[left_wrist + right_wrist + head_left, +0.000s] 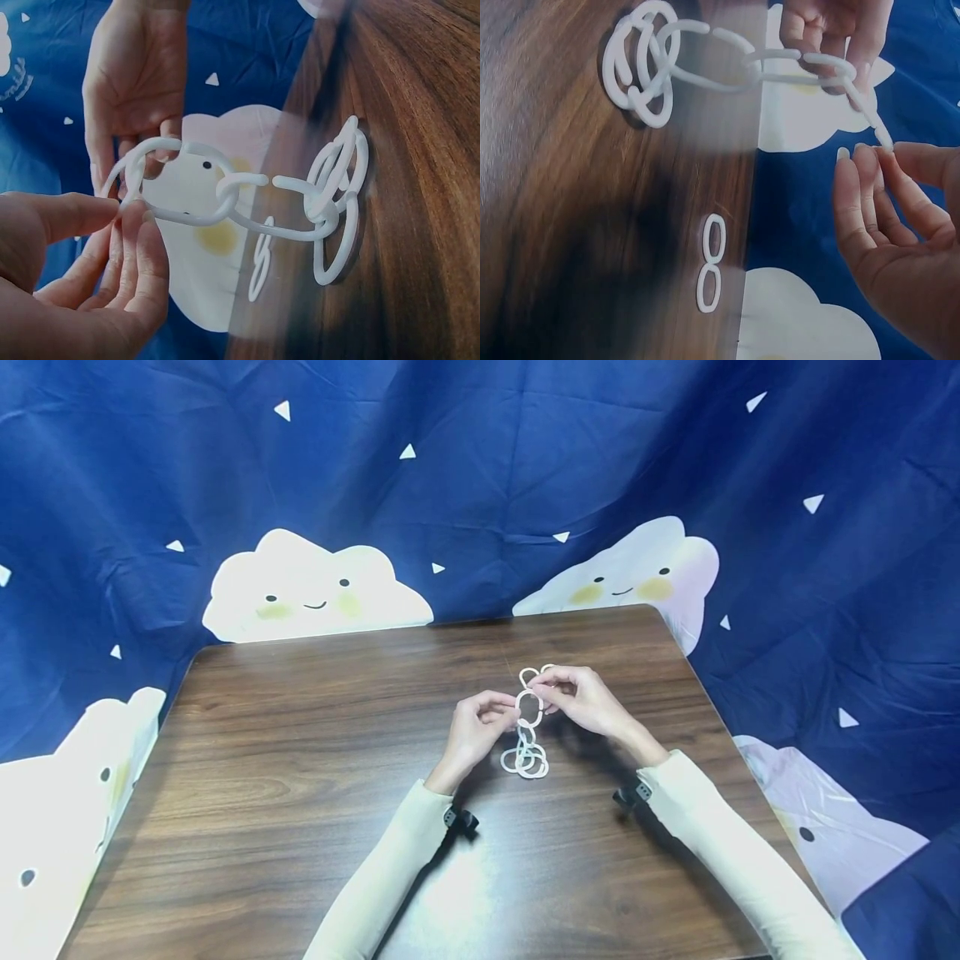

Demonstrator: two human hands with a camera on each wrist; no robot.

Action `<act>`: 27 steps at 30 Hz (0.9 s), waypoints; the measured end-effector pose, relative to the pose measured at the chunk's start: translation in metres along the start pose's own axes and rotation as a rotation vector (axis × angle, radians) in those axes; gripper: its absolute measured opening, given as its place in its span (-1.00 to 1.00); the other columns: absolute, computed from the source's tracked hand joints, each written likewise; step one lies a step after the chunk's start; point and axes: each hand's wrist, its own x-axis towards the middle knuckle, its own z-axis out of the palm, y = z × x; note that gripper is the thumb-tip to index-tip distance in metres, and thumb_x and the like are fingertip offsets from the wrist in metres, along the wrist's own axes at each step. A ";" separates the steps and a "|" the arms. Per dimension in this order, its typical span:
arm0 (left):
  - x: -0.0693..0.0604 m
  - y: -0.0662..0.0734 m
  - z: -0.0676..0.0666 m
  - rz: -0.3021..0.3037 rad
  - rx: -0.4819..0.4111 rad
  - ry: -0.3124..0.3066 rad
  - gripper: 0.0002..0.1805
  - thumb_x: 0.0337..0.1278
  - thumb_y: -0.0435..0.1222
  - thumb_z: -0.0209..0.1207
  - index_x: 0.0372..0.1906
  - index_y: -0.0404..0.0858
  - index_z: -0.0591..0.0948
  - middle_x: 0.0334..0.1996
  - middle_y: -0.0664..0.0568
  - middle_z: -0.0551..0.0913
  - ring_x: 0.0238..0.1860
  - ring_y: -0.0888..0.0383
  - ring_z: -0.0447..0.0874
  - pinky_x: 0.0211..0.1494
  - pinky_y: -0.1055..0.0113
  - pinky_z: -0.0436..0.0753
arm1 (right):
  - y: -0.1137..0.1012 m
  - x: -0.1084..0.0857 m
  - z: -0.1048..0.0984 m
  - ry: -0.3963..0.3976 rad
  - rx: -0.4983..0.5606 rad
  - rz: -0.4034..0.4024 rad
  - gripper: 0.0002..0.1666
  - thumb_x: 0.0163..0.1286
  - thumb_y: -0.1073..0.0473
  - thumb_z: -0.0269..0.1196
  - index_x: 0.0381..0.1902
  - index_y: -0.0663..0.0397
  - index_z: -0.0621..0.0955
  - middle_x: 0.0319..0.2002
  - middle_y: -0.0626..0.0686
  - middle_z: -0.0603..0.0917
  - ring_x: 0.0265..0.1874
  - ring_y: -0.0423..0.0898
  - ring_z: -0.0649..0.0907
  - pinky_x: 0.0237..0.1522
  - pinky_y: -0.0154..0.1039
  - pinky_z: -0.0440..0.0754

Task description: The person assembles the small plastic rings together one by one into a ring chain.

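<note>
Here, left fingers [150, 259] and right fingers [847, 196] pinch the chain [289, 234], the latter partly hiding two rings [712, 263] beyond.

Before me: one brown wood-grain table [285, 810], glare [459, 889] on its near side. Behind it: blue cloth [480, 468], white clouds [315, 602].

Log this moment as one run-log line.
left hand: pinching white chain | right hand: pinching chain's end link | chain's other end: bunched on table | two other links: lying on table
</note>
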 end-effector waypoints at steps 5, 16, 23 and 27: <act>0.000 0.000 0.000 -0.005 -0.005 0.012 -0.76 0.23 -0.44 0.37 -0.03 -0.46 0.71 -0.17 -0.40 0.79 -0.18 -0.28 0.85 -0.03 -0.01 0.85 | 0.006 0.008 -0.006 0.014 -0.007 0.010 -0.73 0.54 0.24 0.26 0.02 0.36 0.69 -0.16 0.42 0.75 -0.34 -0.03 0.81 -0.18 -0.07 0.86; -0.002 -0.002 -0.002 -0.028 -0.039 0.014 -0.77 0.21 -0.45 0.37 -0.05 -0.45 0.70 -0.19 -0.39 0.79 -0.17 -0.35 0.83 -0.07 0.09 0.87 | 0.036 0.026 -0.019 0.062 -0.020 0.066 -0.70 0.53 0.31 0.24 0.09 0.45 0.64 -0.04 0.53 0.71 -0.36 -0.21 0.79 -0.22 -0.24 0.86; -0.004 -0.003 -0.003 -0.025 -0.058 0.015 -0.77 0.20 -0.47 0.37 -0.05 -0.46 0.70 -0.18 -0.42 0.78 -0.13 -0.43 0.79 -0.07 0.11 0.87 | 0.059 0.033 -0.027 0.081 -0.057 0.125 -0.70 0.47 0.34 0.30 0.08 0.40 0.66 0.02 0.45 0.74 -0.20 0.14 0.82 -0.17 -0.11 0.87; -0.003 -0.004 -0.003 -0.025 -0.060 0.017 -0.77 0.20 -0.48 0.37 -0.06 -0.46 0.69 -0.18 -0.41 0.78 -0.13 -0.45 0.78 -0.08 0.17 0.87 | 0.069 0.035 -0.031 0.090 -0.122 0.160 -0.68 0.38 0.37 0.36 0.08 0.34 0.66 -0.03 0.40 0.75 -0.25 0.07 0.80 -0.23 -0.07 0.86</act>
